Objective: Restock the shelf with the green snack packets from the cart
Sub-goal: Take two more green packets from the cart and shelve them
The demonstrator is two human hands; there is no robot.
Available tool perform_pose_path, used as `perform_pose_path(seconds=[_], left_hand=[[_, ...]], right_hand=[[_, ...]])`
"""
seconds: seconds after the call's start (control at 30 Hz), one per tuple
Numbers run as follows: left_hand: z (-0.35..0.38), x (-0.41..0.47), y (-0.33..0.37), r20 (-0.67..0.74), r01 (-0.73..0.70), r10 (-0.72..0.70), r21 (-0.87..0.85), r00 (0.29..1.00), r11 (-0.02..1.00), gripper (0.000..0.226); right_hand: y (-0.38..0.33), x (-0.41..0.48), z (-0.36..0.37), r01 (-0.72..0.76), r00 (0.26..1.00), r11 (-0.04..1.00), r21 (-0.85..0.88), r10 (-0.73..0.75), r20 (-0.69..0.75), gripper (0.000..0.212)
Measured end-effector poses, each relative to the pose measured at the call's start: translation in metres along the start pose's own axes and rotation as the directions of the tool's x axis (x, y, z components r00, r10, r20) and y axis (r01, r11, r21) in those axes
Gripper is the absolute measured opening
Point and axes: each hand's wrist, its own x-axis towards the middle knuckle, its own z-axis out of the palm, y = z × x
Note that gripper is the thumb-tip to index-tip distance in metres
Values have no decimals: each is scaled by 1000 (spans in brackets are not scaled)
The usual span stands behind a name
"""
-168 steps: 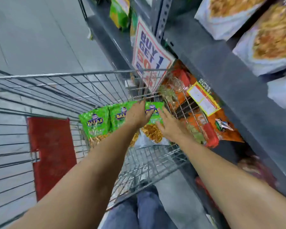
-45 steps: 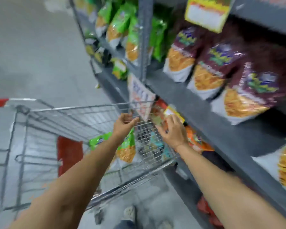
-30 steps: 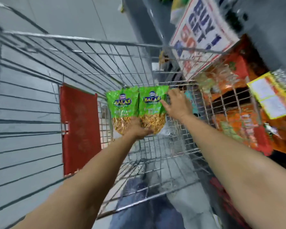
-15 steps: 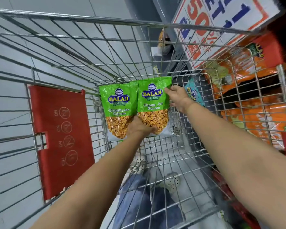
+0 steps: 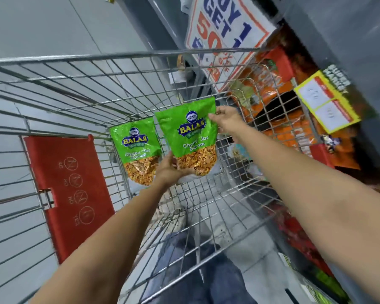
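Two green snack packets stand in the wire cart (image 5: 123, 55). I hold the right green packet (image 5: 190, 130) raised a little above its neighbour: my left hand (image 5: 173, 170) grips its bottom edge and my right hand (image 5: 225, 119) pinches its top right corner. The other green packet (image 5: 136, 148) leans upright against the cart's end wall, just left of the held one, with no hand on it. The shelf (image 5: 338, 29) runs along the right side of the cart.
A red fold-down seat flap (image 5: 68, 194) hangs on the cart's left wall. A white "BUY 1 GET 1" sign (image 5: 224, 29) and a yellow price tag (image 5: 327, 102) hang off the shelf edge. Orange packets (image 5: 270, 84) fill the lower shelf behind the cart's mesh.
The right green packet has come up and away from the left one, held by both hands. The view has tilted up slightly toward the shelf.
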Motion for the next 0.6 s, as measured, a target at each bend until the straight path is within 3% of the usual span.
perform_pose_path(seconds=[0.13,0.17,0.3,0.47,0.6], left_hand=[[-19,-18,25,88,-72,78,-64,993,995,81],[-23,-26,33,107,-101,106,-55,989,993,77],[-30,-56,68,144,-287,290,-42,946,957,70],[-14,-107,125,219,-528,524,-46,823,848,34],[6,-148,163,296,-631,612,-39,733,775,36]], right_hand=[[-22,-31,-26,82,995,992,100,-75,-71,6],[-29,-42,-33,107,992,988,110,-98,-85,16],[-60,-87,-61,222,963,967,127,-197,-186,15],[-98,-166,-115,405,894,879,251,-323,-311,16],[-110,-223,-154,499,828,827,260,-366,-426,18]])
